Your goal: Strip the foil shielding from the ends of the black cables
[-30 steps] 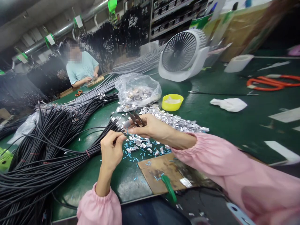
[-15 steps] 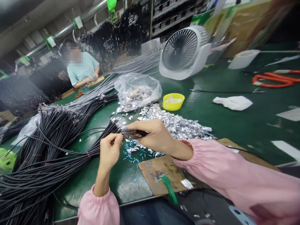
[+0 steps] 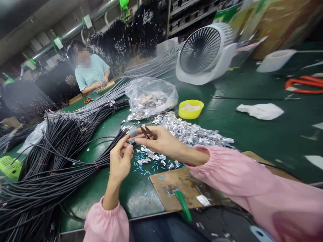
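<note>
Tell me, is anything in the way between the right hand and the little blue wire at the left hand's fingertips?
Nothing I can see, though the wire looks tiny. The right hand is right beside the blue wire at the left hand. The silver foil pieces lie on the green table, not between them.

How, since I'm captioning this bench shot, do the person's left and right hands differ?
The right hand holds a dark pointed tool; the left hand shows no tool. The right hand has a grey cover on one fingertip; the left hand shows none. Both have gathered pink sleeves behind them, fingertips close together.
</note>
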Tool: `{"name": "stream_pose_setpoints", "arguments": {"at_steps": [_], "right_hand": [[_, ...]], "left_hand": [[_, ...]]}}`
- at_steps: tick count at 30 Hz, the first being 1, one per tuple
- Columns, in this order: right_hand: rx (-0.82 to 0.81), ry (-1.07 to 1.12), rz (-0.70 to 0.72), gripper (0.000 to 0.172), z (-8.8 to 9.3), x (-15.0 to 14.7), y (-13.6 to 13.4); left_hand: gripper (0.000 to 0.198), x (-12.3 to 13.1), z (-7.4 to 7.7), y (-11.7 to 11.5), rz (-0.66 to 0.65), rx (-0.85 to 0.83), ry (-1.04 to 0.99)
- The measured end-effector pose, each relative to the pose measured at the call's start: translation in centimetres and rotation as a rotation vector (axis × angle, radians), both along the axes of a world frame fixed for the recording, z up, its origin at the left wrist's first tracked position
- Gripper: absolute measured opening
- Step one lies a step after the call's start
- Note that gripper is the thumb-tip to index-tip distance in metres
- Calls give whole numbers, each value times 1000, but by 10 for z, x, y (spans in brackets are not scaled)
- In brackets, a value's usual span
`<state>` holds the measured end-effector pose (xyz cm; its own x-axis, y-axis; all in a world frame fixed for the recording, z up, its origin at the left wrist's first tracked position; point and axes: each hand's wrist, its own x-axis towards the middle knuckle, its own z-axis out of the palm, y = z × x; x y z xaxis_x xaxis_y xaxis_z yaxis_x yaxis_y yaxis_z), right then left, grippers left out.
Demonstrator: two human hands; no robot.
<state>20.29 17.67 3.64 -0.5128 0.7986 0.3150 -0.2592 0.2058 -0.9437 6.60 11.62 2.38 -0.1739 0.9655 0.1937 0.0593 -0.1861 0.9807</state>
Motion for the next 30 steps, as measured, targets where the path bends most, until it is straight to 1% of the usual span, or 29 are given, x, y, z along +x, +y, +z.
{"name": "stream_pose_setpoints", "arguments": {"at_steps": [4,6,9,12,14,18,23,30], "right_hand": [[109,-90,-203,34,-2,3,-2],[191,-189,-264,40,-4,4,-2],[335,-292,-285,37,-6,6,-1],[458,-291,-253,29,-6,6,-1],[503,-269,-211,27,-4,6,-2],[521,-243,-155,27,-1,8,-4],[529,-228,-140,27,-1,8,-4],[466,-217,-134,26,0,8,-5]], "left_hand": [[38,1,5,-2,75,21,30],[35,1,7,-4,113,23,30],[36,0,10,-6,153,12,-2],[33,0,10,-8,166,25,-10],[30,1,11,-9,165,39,-8],[24,2,11,-10,149,46,-27],[18,2,11,-9,153,55,-18],[16,3,12,-11,164,71,69]]}}
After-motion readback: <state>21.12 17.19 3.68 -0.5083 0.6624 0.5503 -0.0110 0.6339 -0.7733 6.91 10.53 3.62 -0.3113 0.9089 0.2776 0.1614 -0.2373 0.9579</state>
